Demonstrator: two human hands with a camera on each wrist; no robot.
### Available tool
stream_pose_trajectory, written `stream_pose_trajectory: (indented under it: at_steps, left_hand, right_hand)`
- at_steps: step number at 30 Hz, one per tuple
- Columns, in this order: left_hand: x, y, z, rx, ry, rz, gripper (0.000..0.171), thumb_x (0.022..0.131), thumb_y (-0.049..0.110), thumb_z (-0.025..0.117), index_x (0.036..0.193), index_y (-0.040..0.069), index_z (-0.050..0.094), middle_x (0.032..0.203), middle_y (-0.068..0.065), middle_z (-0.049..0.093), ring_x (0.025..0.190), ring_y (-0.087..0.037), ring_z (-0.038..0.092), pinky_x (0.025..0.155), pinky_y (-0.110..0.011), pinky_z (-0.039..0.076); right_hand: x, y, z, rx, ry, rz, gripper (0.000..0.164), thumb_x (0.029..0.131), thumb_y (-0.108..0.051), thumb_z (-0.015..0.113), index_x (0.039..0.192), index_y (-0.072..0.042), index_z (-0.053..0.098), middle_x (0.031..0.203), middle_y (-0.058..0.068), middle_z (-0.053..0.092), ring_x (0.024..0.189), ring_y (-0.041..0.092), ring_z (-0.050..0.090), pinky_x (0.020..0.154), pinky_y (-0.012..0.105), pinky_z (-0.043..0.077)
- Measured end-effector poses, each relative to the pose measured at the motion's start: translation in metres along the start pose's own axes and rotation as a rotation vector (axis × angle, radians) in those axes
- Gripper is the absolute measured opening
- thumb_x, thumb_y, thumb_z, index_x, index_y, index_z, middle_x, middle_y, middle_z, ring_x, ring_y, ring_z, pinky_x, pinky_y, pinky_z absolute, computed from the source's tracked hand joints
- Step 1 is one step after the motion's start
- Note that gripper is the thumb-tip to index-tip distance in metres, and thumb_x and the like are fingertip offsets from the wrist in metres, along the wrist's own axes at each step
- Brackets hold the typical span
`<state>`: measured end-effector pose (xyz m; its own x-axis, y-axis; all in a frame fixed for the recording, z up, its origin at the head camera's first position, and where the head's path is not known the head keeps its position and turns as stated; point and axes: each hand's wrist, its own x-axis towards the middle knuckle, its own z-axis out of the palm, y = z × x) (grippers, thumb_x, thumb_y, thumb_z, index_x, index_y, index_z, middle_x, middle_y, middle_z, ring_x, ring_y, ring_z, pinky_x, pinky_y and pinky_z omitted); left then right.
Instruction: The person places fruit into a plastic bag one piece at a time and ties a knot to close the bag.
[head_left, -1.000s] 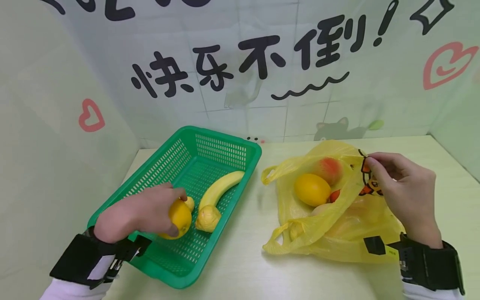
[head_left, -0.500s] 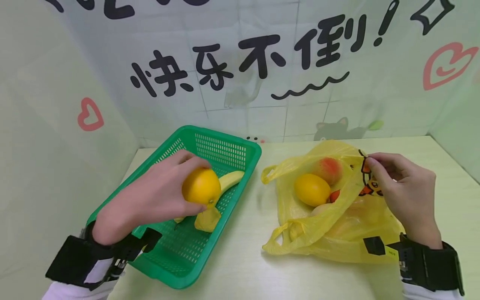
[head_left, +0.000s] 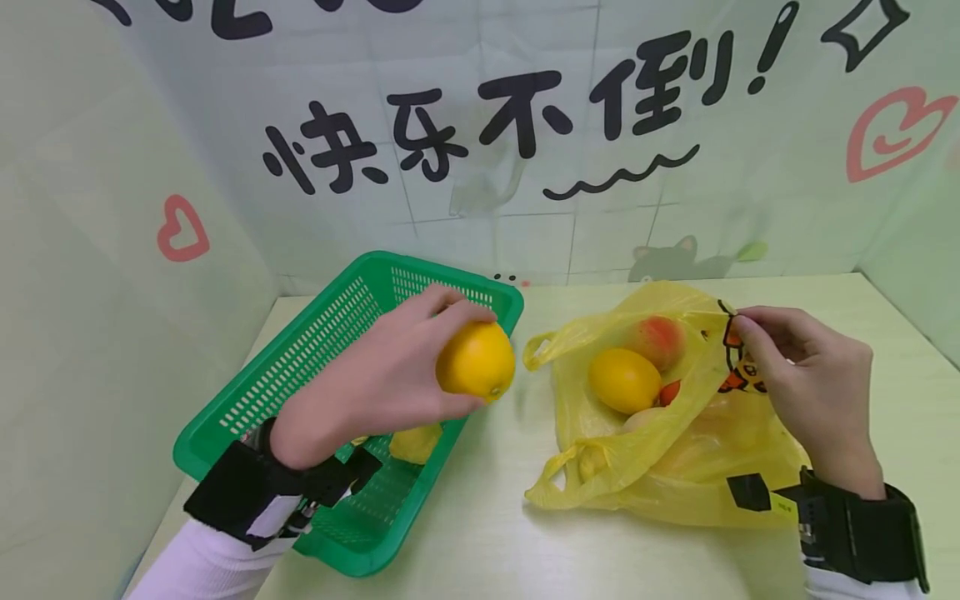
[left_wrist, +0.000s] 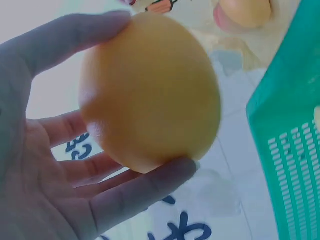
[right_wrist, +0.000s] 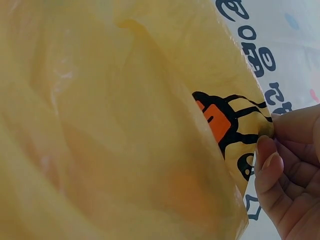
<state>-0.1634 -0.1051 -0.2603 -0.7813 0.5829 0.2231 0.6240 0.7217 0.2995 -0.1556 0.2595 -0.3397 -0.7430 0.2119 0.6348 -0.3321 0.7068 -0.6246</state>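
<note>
My left hand (head_left: pixel 397 358) holds an orange (head_left: pixel 477 361) between thumb and fingers, over the right rim of a green plastic basket (head_left: pixel 422 492). In the left wrist view the fingertips rest around the orange's sides. To the right lies a yellow plastic bag (head_left: pixel 738 496) with its mouth facing the basket. Inside it are a yellow-orange fruit (head_left: pixel 624 380), a red-and-yellow peach (head_left: pixel 657 342) and other fruit partly veiled by the plastic. My right hand (head_left: pixel 817 375) pinches the bag's upper edge between thumb and fingers, beside a printed cartoon figure (right_wrist: pixel 217 122).
A lumpy yellow fruit (head_left: pixel 415 444) lies in the basket; the banana there is hidden behind my left hand. The basket and bag stand apart on a pale table (head_left: pixel 487 517). A white printed sheet (head_left: pixel 510 242) backs the table.
My left hand has lifted the orange from inside the basket and carried it up and right to the basket's edge. My right hand and the bag have stayed put.
</note>
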Motion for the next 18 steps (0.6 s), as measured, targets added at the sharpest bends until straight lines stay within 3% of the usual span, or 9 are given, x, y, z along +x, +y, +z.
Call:
stream_pose_trajectory:
  at_steps: [9, 18]
  left_hand:
    - [0.016, 0.009, 0.023, -0.022, 0.009, 0.101, 0.063, 0.072, 0.027, 0.084, 0.129, 0.015, 0.058, 0.130, -0.007, 0.052, 0.111, -0.023, 0.053, 0.085, -0.034, 0.055]
    - [0.035, 0.022, 0.040, -0.042, -0.075, 0.188, 0.060, 0.076, 0.027, 0.081, 0.129, 0.015, 0.057, 0.126, -0.007, 0.052, 0.106, -0.022, 0.052, 0.085, -0.030, 0.053]
  right_hand:
    - [-0.001, 0.001, 0.001, 0.005, 0.002, 0.006, 0.018, 0.089, -0.008, 0.071, 0.104, 0.001, 0.074, 0.087, -0.043, 0.056, 0.072, -0.018, 0.054, 0.071, -0.002, 0.042]
    - [0.000, 0.001, 0.000, 0.009, 0.004, 0.007, 0.018, 0.089, -0.008, 0.071, 0.104, 0.002, 0.074, 0.087, -0.042, 0.056, 0.072, -0.017, 0.054, 0.071, -0.002, 0.042]
